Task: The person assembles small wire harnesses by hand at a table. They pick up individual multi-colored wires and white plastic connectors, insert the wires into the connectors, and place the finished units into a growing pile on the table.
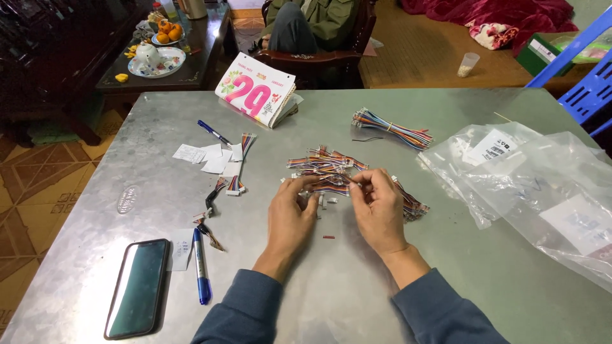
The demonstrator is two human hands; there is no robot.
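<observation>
Multicoloured ribbon-wire lead with small white connector (pixel 331 186), pinched at frame centre between left hand (pixel 290 213) and right hand (pixel 379 207), fingertips pressed together over the loose pile of rainbow wire leads (pixel 322 162) on the grey metal table (pixel 357 280); seemingly mid-assembly, next calling for steady alignment.

Rainbow-striped ribbon cables (pixel 326 167) lie mid-tabletop on dull grey mottled metal (pixel 357 280). Near the left edge sit a black phone (pixel 138 288) and blue marker (pixel 201 266); the far-edge calendar (pixel 256 89) shows pink numerals on white.
</observation>
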